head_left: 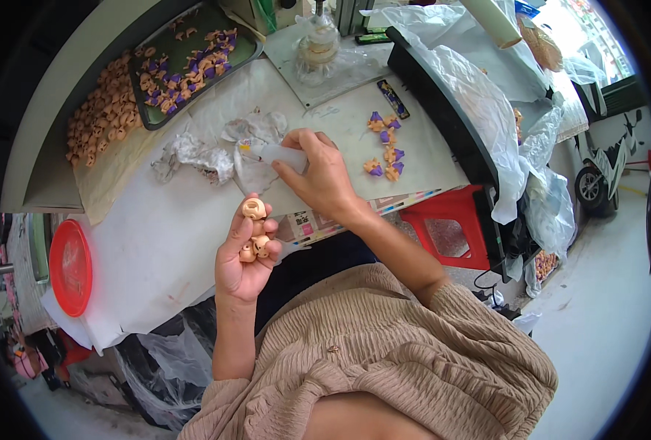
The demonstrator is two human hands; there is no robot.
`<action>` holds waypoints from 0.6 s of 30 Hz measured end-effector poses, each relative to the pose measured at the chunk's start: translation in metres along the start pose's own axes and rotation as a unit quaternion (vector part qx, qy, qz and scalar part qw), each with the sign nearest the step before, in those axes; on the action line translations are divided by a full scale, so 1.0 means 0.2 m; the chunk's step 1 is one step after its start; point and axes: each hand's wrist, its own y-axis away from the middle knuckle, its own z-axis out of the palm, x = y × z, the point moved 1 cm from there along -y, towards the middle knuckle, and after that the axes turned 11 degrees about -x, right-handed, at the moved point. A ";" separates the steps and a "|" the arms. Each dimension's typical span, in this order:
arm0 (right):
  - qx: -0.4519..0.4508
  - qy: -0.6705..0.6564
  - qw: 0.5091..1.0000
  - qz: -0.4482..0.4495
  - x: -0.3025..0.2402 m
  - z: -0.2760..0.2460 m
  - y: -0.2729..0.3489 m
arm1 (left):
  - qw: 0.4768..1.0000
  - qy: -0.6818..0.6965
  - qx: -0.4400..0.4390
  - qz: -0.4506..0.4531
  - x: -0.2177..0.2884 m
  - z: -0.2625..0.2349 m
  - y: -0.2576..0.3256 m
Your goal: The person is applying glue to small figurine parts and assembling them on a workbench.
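Observation:
Several small peach-coloured doll heads [254, 210] rest in my left hand [239, 273], whose fingers curl round them. The topmost head is pinched upright, with a round opening showing. My right hand [324, 176] grips a small translucent squeeze bottle [283, 156] with a yellow tip. That bottle lies tilted above the table, its tip pointing left toward a crumpled whitish sheet [201, 158]; whether this is cloth or plastic I cannot tell. To the right of my right hand, several small peach-and-purple figure parts [393, 155] lie on the white table [157, 257].
At the far left, a dark tray [148, 123] holds more peach-and-purple parts beside a heap of doll heads [105, 110]. A red round lid [71, 268] sits at the left edge. A metal plate [296, 73], a black bin [443, 110] with plastic, and a red stool [454, 227] stand around.

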 end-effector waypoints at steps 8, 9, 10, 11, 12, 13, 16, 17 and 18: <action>0.112 0.227 0.968 -0.001 0.17 -0.46 -0.02 | 0.999 0.028 0.035 -0.008 0.03 0.05 0.00; 0.050 0.266 0.962 0.026 0.20 -0.50 -0.02 | 0.999 0.027 0.033 -0.005 0.03 0.05 0.00; -0.011 0.304 0.951 0.053 0.22 -0.52 -0.02 | 1.000 0.011 0.022 -0.016 0.02 0.06 -0.01; -0.026 0.298 0.953 0.043 0.22 -0.52 -0.04 | 1.000 -0.005 0.012 -0.026 0.01 0.06 -0.02; -0.026 0.298 0.954 0.040 0.22 -0.52 -0.05 | 1.000 -0.007 0.011 -0.024 0.01 0.07 -0.03; -0.046 0.300 0.953 0.026 0.21 -0.53 -0.06 | 0.999 -0.030 0.003 -0.025 0.01 0.08 -0.04; -0.063 0.207 0.976 0.003 0.12 -0.48 -0.08 | 0.996 -0.088 0.017 -0.005 0.01 0.11 -0.05; -0.051 0.119 0.992 0.006 0.07 -0.47 -0.07 | 0.992 -0.128 0.021 0.000 0.01 0.11 -0.06; -0.058 0.115 0.992 0.004 0.03 -0.45 -0.06 | 0.985 -0.169 0.027 0.003 0.01 0.11 -0.07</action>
